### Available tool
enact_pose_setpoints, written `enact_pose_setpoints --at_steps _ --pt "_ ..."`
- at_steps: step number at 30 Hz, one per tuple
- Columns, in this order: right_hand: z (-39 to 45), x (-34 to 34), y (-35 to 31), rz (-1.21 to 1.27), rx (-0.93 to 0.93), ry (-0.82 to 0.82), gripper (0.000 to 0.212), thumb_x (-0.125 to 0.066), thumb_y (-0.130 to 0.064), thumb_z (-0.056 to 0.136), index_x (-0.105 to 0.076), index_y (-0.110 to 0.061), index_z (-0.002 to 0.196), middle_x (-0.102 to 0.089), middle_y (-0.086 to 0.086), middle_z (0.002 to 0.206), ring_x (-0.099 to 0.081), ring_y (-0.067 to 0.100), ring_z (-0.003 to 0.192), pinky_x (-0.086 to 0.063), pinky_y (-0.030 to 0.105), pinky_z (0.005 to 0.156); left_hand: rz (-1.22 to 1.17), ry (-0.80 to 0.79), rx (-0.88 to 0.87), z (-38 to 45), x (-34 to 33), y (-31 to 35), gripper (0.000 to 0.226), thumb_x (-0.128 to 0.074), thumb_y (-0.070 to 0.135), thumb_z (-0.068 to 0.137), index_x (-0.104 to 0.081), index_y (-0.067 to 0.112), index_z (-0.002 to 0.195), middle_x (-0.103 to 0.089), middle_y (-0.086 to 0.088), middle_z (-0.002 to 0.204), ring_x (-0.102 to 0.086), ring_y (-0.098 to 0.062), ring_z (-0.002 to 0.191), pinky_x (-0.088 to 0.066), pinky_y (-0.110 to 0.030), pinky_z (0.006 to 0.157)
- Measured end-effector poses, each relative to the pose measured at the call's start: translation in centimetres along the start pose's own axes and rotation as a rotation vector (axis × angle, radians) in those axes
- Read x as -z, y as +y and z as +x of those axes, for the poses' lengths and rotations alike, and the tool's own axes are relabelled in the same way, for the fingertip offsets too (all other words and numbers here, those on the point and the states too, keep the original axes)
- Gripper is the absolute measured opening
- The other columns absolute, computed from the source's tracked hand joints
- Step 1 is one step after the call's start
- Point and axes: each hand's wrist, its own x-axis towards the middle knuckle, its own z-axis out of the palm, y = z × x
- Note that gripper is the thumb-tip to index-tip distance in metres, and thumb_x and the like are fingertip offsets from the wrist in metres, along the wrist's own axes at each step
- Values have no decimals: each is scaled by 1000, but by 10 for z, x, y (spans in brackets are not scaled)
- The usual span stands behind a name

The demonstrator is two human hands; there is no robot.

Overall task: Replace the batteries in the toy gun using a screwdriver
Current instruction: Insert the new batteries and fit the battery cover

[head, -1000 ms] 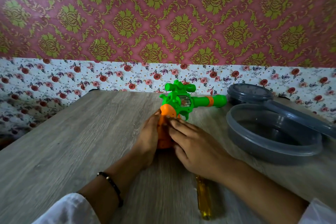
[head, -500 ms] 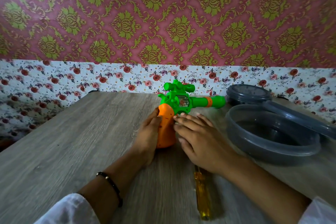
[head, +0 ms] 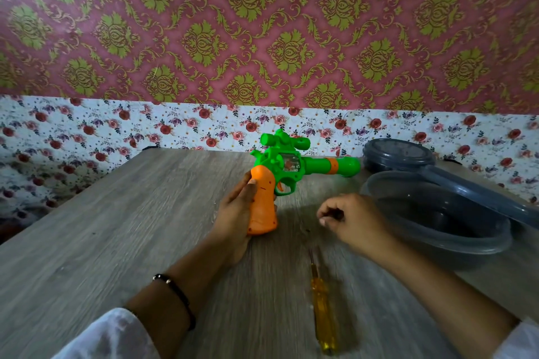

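Head view looks down on the wooden table [head: 116, 227], and the left hand [head: 236, 213] grips the orange handle of the toy gun [head: 280, 172], thumb laid up along its near side, holding it on the table with the green barrel pointing right toward the grey containers [head: 437, 213]. The right hand [head: 350, 220] hovers just off the table between the gun and the nearer grey bowl, fingers curled in toward the palm; it's blurred, and whether it pinches something small, a screw perhaps, I cannot tell. The yellow-handled screwdriver [head: 322, 315] lies loose on the table near the person, tip aimed toward the gun, touched by neither hand. My read: we're at the battery cover on the handle, though from here I can't see whether it's open or closed. Next move likely calls for that right hand to drop back and collect the screwdriver while the left steadies the handle.
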Motion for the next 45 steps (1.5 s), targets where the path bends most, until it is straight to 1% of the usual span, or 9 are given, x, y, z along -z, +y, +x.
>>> enact_pose_setpoints --at_steps 2,6,8,15,22,29,35,40,45 --pt "-1 -10 1 14 -2 -9 10 -68 -9 81 -73 -11 89 -61 -8 78 -52 1 67 -33 2 60 19 2 -13 0 0 -2 45 -43 33 98 -40 22 141 -60 -21 122 -63 -25 85 -54 -35 67" --pt "-1 -21 2 -26 36 -19 11 -64 -11 82 -73 -9 88 -66 6 88 -60 20 81 -49 33 74 77 -15 -37 -3 -2 -2 34 -40 37 98 -41 32 131 -63 -18 116 -64 -25 83 -53 -37 71" --pt "-2 -22 2 -78 75 -23 11 -61 -11 83 -71 -7 87 -63 8 87 -59 22 83 -48 37 75 88 -18 -38 -4 -2 -2 25 -40 36 99 -42 35 123 -64 -16 109 -64 -23 80 -54 -34 67" --pt "-4 -23 -4 -246 133 -55 17 -53 -11 88 -66 -11 99 -58 3 99 -52 19 97 -42 30 77 126 -41 -64 -4 -2 -3 42 -36 40 99 -38 31 141 -63 -12 113 -65 -25 86 -54 -38 72" --pt "-6 -23 -6 -293 163 -51 16 -49 -9 90 -61 -9 100 -57 5 103 -51 22 101 -42 33 80 127 -31 -63 -6 -3 -3 39 -39 34 99 -42 31 138 -61 -19 123 -63 -28 91 -53 -36 71" --pt "-5 -26 -3 -282 163 -11 15 -48 -14 92 -59 -10 102 -56 5 107 -51 22 103 -40 30 82 71 -42 -77 -6 -5 -2 41 -46 25 97 -42 24 138 -66 -12 96 -64 -21 74 -56 -26 55" --pt "-7 -28 -2 -125 151 124 2 -55 -11 89 -56 -11 89 -51 0 91 -52 20 83 -43 36 69 78 -27 -83 -6 -5 -3 40 -35 29 101 -41 16 139 -64 -13 99 -63 -21 76 -56 -26 56" --pt "-6 -27 -3 -138 168 139 3 -55 -11 89 -56 -11 86 -53 3 89 -50 18 81 -38 32 66 123 -21 -111 -8 -7 -4 35 -31 32 101 -40 27 134 -61 -23 115 -62 -27 82 -54 -35 70" --pt "-6 -22 4 -169 129 64 6 -51 -15 92 -55 -10 91 -49 0 92 -51 20 90 -34 27 71 128 -20 -121 -8 -7 -3 40 -34 32 100 -40 22 139 -63 -21 115 -64 -26 84 -53 -38 76"
